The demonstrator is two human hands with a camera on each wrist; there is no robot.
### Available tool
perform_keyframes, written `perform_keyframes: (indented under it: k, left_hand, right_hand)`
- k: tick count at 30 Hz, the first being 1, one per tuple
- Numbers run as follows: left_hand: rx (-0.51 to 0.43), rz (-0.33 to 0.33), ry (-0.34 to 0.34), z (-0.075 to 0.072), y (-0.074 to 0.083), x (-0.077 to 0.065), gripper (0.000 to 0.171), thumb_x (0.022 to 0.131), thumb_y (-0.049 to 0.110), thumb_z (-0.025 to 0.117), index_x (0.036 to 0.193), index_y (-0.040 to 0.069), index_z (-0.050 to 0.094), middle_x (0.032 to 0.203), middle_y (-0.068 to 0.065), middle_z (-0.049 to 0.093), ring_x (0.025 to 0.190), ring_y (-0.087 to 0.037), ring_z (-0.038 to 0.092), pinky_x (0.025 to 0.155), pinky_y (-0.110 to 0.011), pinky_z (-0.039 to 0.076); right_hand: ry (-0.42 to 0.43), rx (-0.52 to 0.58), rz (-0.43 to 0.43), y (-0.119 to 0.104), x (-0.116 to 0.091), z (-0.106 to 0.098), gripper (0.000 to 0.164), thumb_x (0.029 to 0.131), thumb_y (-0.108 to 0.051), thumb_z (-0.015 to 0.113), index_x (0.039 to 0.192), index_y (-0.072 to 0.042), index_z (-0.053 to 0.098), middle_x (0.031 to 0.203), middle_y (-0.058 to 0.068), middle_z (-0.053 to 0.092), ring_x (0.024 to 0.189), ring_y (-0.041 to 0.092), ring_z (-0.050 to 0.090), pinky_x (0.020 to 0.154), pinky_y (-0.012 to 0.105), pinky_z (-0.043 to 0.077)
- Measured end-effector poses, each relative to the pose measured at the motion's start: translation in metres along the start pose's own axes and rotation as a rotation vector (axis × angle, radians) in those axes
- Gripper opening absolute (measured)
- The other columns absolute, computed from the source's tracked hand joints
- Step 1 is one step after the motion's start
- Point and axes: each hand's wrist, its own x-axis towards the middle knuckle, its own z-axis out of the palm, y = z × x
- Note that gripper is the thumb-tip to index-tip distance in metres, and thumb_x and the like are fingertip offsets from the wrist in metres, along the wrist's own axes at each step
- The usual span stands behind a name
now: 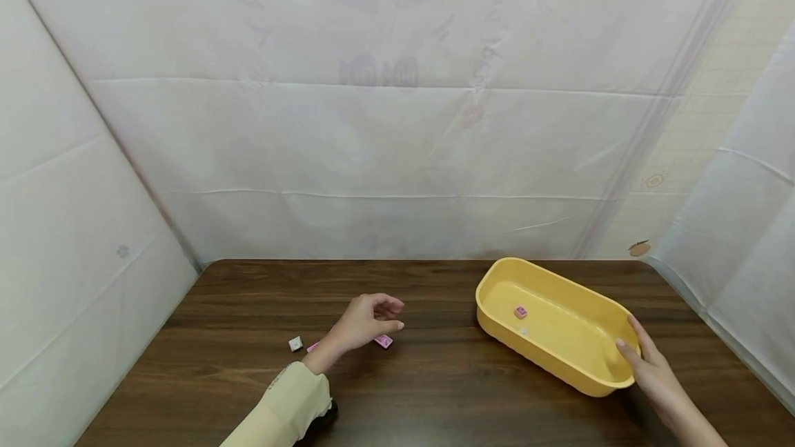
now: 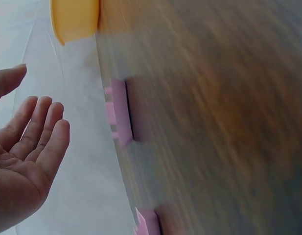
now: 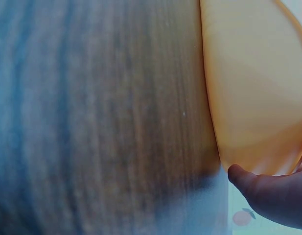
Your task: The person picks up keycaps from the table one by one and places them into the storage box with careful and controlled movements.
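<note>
In the head view my left hand (image 1: 361, 323) hovers over the middle of the table, fingers bent loosely and thumb apart, with nothing held. Beside and below it lie a pink toy piece (image 1: 384, 341) and another pink piece (image 1: 313, 347), partly covered by the wrist. The left wrist view shows a pink piece (image 2: 120, 112) with small raised knobs, near the spread fingers. My right hand (image 1: 652, 372) grips the near right end of a yellow basin (image 1: 535, 356), thumb over the rim. Inside the basin are a small pink piece (image 1: 520, 312) and a tiny whitish piece (image 1: 523, 330).
A small white piece (image 1: 295, 343) lies left of the left forearm. The dark wooden table (image 1: 435, 392) ends at a pale curtain (image 1: 397, 157) behind it, and more curtain hangs at both sides.
</note>
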Motion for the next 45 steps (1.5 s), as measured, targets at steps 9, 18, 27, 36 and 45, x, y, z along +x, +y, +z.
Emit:
perform_keyframes:
  k: [9, 18, 27, 36, 45]
  left_hand:
    - [0.008, -0.037, -0.056, -0.011, -0.016, -0.003, 0.031, 0.080, 0.009, 0.069, 0.107, -0.005, 0.061, 0.101, -0.016, 0.063, 0.089, -0.027, 0.059, 0.073, -0.031, 0.048]
    - [0.069, -0.043, -0.085, -0.015, -0.023, -0.003, 0.030, 0.077, 0.005, 0.070, 0.104, -0.006, 0.062, 0.097, -0.016, 0.064, 0.088, -0.027, 0.059, 0.073, -0.031, 0.048]
    - [0.092, -0.092, -0.176, -0.018, -0.026, -0.004, 0.030, 0.076, 0.004, 0.071, 0.104, -0.004, 0.063, 0.101, -0.015, 0.064, 0.092, -0.027, 0.060, 0.078, -0.035, 0.048]
    - [0.146, -0.080, -0.228, -0.017, -0.029, -0.001, 0.026, 0.073, -0.002, 0.070, 0.099, -0.001, 0.065, 0.097, -0.010, 0.065, 0.085, -0.021, 0.060, 0.070, -0.028, 0.047]
    - [0.143, -0.088, -0.275, -0.015, -0.027, -0.001, 0.023, 0.068, -0.009, 0.070, 0.090, -0.001, 0.067, 0.081, -0.004, 0.063, 0.073, -0.013, 0.055, 0.063, -0.023, 0.045]
  right_hand:
    - [-0.001, -0.008, 0.008, 0.001, 0.000, 0.001, 0.068, 0.100, -0.034, 0.029, 0.141, -0.010, -0.020, 0.142, 0.023, -0.027, 0.127, 0.044, -0.022, 0.100, 0.063, -0.001]
    - [-0.003, 0.000, 0.001, 0.003, -0.001, 0.000, 0.070, 0.099, -0.036, 0.030, 0.141, -0.008, -0.020, 0.142, 0.022, -0.028, 0.127, 0.044, -0.021, 0.099, 0.065, 0.001]
    - [-0.004, -0.001, 0.001, 0.002, 0.000, 0.000, 0.070, 0.099, -0.036, 0.030, 0.141, -0.008, -0.020, 0.142, 0.023, -0.027, 0.128, 0.044, -0.020, 0.099, 0.064, 0.002]
    - [0.009, 0.007, -0.002, 0.001, 0.000, 0.000, 0.068, 0.100, -0.034, 0.030, 0.141, -0.010, -0.020, 0.143, 0.022, -0.026, 0.128, 0.041, -0.021, 0.100, 0.062, 0.000]
    - [0.015, 0.017, -0.020, 0.003, 0.000, 0.000, 0.069, 0.100, -0.034, 0.031, 0.141, -0.008, -0.018, 0.143, 0.023, -0.025, 0.128, 0.040, -0.022, 0.100, 0.062, -0.003]
